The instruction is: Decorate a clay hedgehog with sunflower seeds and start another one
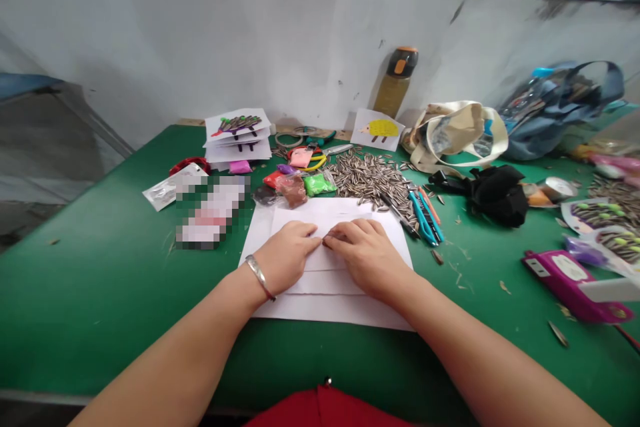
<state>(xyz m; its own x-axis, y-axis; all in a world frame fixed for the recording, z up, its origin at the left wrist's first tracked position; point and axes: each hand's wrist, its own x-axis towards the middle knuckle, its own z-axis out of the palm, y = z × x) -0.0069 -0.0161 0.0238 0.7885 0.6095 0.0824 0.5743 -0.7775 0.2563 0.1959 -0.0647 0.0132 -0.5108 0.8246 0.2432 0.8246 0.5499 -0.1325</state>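
Note:
Several white paper sheets (pixel 330 307) lie stacked on the green table in front of me. My left hand (pixel 285 255) rests on them, thumb and forefinger stretched toward the middle, with the other fingers partly hidden. My right hand (pixel 373 255) is closed over the sheets, its fingertips pressed around a small brown piece of clay (pixel 327 239), mostly hidden by the fingers. The two hands' fingertips nearly meet there. Just beyond the sheets lie packets of soft clay: brown (pixel 291 190), green (pixel 320 183) and red (pixel 273 179). A heap of striped sunflower seeds (pixel 370 177) spreads behind my right hand.
A teal cutter (pixel 425 217) and a black pen (pixel 400 215) lie to the right. Hedgehog pictures (pixel 237 137) and a yellow hedgehog card (pixel 377 129) stand at the back near a bottle (pixel 395 83). A magenta device (pixel 575 285) and a cream bag (pixel 455 137) sit right.

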